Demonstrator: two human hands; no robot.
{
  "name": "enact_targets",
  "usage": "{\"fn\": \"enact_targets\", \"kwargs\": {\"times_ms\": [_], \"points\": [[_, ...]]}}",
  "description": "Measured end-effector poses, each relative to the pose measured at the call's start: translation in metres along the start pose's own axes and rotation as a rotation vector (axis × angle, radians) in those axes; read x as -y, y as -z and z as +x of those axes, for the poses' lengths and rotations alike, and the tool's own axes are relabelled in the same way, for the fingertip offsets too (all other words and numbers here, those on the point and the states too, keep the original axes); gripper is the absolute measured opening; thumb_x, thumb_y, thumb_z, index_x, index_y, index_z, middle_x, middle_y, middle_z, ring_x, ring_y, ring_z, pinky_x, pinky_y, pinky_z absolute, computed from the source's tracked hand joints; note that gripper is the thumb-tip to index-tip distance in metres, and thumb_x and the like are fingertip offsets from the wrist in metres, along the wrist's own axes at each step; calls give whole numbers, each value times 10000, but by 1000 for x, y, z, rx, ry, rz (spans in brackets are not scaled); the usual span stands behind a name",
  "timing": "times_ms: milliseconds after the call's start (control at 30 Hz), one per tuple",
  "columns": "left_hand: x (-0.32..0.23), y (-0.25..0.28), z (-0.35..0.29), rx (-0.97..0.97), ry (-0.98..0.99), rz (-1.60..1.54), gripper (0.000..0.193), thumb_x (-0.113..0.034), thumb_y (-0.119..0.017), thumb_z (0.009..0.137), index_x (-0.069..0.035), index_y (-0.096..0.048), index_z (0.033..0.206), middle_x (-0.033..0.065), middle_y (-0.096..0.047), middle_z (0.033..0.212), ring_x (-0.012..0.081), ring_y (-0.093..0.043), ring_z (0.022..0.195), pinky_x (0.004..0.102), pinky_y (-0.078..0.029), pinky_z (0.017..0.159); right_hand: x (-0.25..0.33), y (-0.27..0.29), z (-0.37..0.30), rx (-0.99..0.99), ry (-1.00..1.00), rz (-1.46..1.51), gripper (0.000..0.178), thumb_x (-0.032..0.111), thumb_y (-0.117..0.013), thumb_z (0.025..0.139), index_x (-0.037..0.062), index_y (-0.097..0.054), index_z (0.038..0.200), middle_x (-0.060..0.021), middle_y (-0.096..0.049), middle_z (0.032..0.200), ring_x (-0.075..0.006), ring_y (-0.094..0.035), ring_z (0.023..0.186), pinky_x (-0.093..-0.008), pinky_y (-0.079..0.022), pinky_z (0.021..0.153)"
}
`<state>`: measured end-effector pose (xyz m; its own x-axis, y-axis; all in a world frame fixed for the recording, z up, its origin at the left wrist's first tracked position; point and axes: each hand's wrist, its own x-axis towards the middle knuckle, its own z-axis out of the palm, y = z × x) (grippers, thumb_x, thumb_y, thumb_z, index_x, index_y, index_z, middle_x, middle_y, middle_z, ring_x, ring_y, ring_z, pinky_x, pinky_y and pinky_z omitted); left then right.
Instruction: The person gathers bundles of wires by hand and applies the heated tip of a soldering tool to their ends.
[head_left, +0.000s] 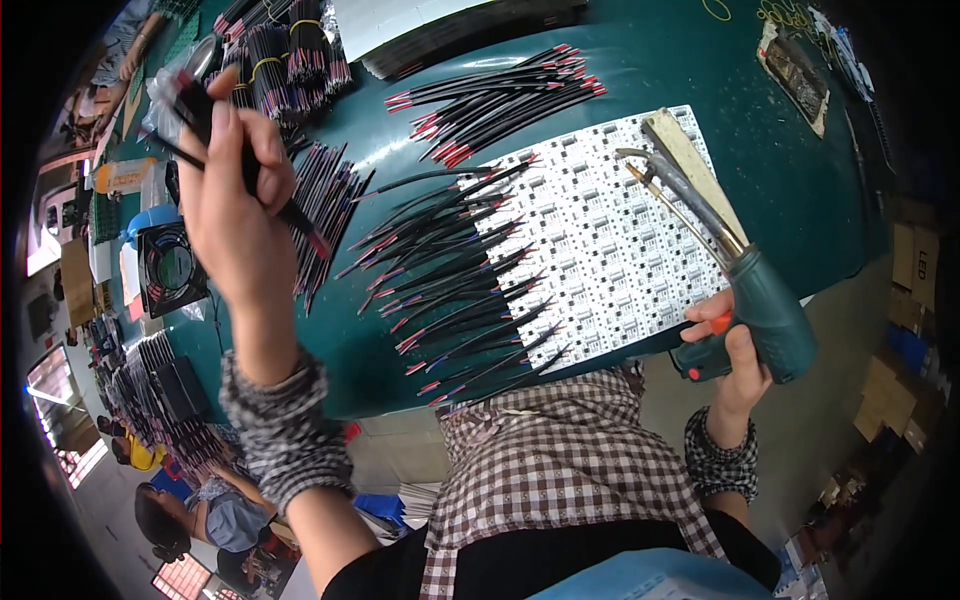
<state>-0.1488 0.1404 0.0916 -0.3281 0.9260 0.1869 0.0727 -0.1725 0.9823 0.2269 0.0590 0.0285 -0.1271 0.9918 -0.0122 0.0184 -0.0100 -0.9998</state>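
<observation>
My left hand (pixel 235 205) is raised over the left side of the table, its fingers closed round a few black wires (pixel 305 225) with red ends. On the right, my right hand (pixel 738 365) grips a green soldering gun (pixel 770 310) with an orange-red trigger. Its metal tip points up and left over a white circuit board panel (pixel 590 260), apart from the wires there. Several black wires (pixel 440 255) lie in a row along the panel's left edge, fanned out to the left. A pale flat bar (pixel 690 170) rests across the panel's upper right corner, behind the tip.
More black wires (pixel 500 100) with red ends are heaped beyond the panel. Loose wires (pixel 325 205) and tied bundles (pixel 280 70) lie at the left. A small fan (pixel 168 265) stands by the left edge. A shallow dirty tray (pixel 795 80) sits far right. Other people (pixel 215 515) sit lower left.
</observation>
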Motion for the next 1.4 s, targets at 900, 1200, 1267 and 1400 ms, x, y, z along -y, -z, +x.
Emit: {"fn": "enact_targets", "kwargs": {"times_ms": [900, 1200, 1267, 1400], "points": [[8, -64, -28, 534, 825, 117, 141, -99, -681, 885, -22, -599, 969, -31, -560, 792, 30, -471, 653, 192, -373, 582, 3, -2, 2, 2, -115, -61, 586, 355, -598, 935, -102, -491, 1285, -206, -630, 1042, -297, -688, 862, -322, -584, 644], [66, -85, -63, 304, 267, 649, 155, -108, -672, 709, 18, -612, 777, 135, -659, 704, 276, -647, 630, 364, -493, 615, 7, -5, -1, -21, -116, -26, 564, 380, -587, 938, -117, -535, 1200, -192, -631, 1030, -280, -687, 838, -336, -576, 687], [72, -90, -73, 263, 285, 592, 163, -110, -685, 707, 18, -608, 773, 132, -665, 709, 272, -652, 631, 366, -499, 617, 7, -1, -2, -12, -160, -40, 564, 393, -599, 932, -119, -551, 1164, -181, -634, 1013, -269, -685, 834, -333, -571, 705], [75, -97, -78, 165, 265, 575, 187, -113, -722, 701, 16, -607, 772, 133, -680, 721, 264, -669, 643, 356, -511, 623, 7, -2, -7, 45, -216, -63, 544, 398, -609, 927, -107, -574, 1126, -164, -636, 999, -253, -679, 836, -328, -557, 727]]}}
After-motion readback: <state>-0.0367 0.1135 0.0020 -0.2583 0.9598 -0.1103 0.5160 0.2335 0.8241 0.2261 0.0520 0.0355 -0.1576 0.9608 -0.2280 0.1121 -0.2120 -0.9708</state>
